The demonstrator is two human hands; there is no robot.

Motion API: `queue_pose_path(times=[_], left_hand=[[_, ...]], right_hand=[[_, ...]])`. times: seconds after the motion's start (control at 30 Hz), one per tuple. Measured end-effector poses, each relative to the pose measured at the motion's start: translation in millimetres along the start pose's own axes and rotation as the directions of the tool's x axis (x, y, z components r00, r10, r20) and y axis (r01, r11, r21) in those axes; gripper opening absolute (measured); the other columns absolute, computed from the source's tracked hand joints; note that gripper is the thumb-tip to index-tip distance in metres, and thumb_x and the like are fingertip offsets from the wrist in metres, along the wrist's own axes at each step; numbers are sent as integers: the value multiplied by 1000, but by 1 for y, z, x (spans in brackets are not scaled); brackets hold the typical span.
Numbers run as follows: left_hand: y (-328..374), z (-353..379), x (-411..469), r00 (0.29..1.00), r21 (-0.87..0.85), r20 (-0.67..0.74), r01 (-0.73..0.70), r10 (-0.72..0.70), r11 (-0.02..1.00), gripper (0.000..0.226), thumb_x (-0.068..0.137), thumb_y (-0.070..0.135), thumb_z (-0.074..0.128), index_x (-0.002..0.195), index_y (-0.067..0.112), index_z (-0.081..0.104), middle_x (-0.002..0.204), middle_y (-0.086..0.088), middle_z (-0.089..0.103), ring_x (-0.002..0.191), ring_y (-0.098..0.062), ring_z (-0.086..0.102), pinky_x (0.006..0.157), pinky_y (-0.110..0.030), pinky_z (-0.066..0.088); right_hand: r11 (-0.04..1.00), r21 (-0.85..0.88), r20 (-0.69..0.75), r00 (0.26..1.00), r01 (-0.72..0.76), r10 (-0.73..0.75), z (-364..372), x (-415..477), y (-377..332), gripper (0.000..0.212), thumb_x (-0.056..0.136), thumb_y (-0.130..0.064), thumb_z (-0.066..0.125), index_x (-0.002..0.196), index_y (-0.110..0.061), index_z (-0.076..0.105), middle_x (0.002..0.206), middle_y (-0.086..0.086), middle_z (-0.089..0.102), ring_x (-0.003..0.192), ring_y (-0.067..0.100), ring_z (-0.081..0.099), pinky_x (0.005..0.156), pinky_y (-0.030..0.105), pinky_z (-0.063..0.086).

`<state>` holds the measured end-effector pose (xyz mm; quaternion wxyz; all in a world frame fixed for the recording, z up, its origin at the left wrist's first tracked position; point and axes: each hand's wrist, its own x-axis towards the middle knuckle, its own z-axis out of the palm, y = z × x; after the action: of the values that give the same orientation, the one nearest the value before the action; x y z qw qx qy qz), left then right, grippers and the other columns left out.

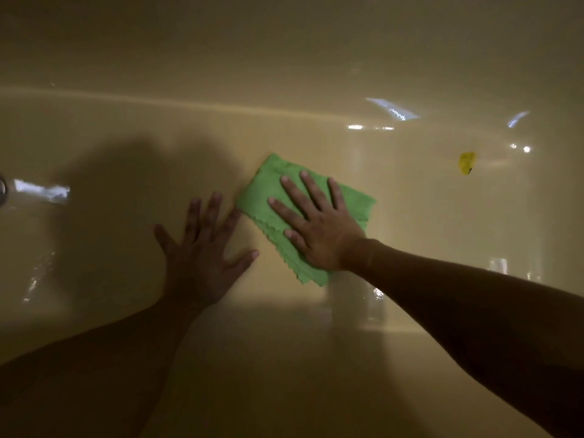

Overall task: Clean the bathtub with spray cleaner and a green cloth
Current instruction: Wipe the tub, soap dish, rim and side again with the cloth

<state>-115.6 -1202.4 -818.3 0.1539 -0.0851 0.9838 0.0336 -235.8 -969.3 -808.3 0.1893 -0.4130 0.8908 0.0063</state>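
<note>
Cloth [268,191] looked soft and folded, right hand [319,226] flat on top pressing it to the bathtub [410,216], left hand [205,248] splayed, empty.

Our right hand [319,229] hides part of the cloth [268,184]; the left edge cuts off a metal fitting [2,189].

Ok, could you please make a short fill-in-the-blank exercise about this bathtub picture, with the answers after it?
1. The right hand presses flat on a ____ cloth.
2. The left hand lies flat on the bathtub, on the ____ side of the cloth.
3. The small object to the right of the cloth is ____ in colour.

Missing words: green; left; yellow.
</note>
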Motion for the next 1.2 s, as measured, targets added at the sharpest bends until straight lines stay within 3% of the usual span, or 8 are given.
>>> queue_pose_path(times=[0.07,0.33,0.5,0.6,0.67,0.77,0.87,1.2], left_hand=[[-5,0,-2,1000,-16,-8,-4,4,1000,89,85,88,19,161,42,20,172,9,-12,159,-23,-9,107,-83,10],[-25,-1,-10,999,-1,16,41,-41,999,92,82,92,17,162,47,6,172,11,-14,159,-23,-11,108,-83,11],[-41,-2,-17,996,-23,44,72,-71,997,92,81,92,19,161,48,7,171,13,-15,159,-22,-13,109,-83,9],[-52,-3,-21,996,-31,55,78,-77,996,92,81,92,18,161,49,3,170,14,-18,158,-22,-15,110,-82,8],[-61,-3,-21,995,-28,58,88,-86,996,91,81,92,16,160,51,-2,169,16,-22,158,-21,-18,110,-82,7],[-73,-3,-19,993,-29,63,106,-104,994,90,81,93,14,159,52,-6,168,17,-25,157,-20,-20,110,-82,6],[-83,-4,-17,990,-39,67,123,-120,992,91,80,94,13,158,53,-9,167,17,-25,157,-21,-21,110,-83,6],[-102,-3,-3,982,-83,27,189,-187,978,93,81,94,20,159,52,-7,170,14,-20,158,-26,-14,108,-84,7]], right_hand=[[999,6,9,999,43,-43,5,-10,-11,62,106,-54,15,162,-37,-3,170,4,-16,154,35,-20,120,68,-5],[989,-10,140,980,145,-142,15,-93,4,62,108,-55,22,162,-38,-3,170,3,-17,155,33,-18,122,66,0],[1000,17,188,982,-9,6,21,-151,34,63,107,-58,19,163,-33,4,171,5,-7,157,34,-9,120,60,4],[990,47,225,967,-136,122,15,-155,52,66,105,-61,18,163,-33,5,172,5,-6,157,34,-7,119,67,13],[976,61,226,955,-211,192,13,-144,61,68,103,-64,14,163,-35,2,171,4,-9,157,32,-10,118,71,15],[941,106,196,934,-322,298,6,-115,72,70,97,-72,7,159,-44,-11,168,-5,-25,154,26,-24,122,64,0],[910,133,134,917,-393,376,-5,-73,83,71,93,-75,6,155,-50,-19,163,-10,-35,152,24,-30,122,60,-5],[915,96,-23,918,-392,395,-34,83,28,67,102,-61,15,159,-41,-13,166,3,-29,153,37,-24,118,67,-8]])
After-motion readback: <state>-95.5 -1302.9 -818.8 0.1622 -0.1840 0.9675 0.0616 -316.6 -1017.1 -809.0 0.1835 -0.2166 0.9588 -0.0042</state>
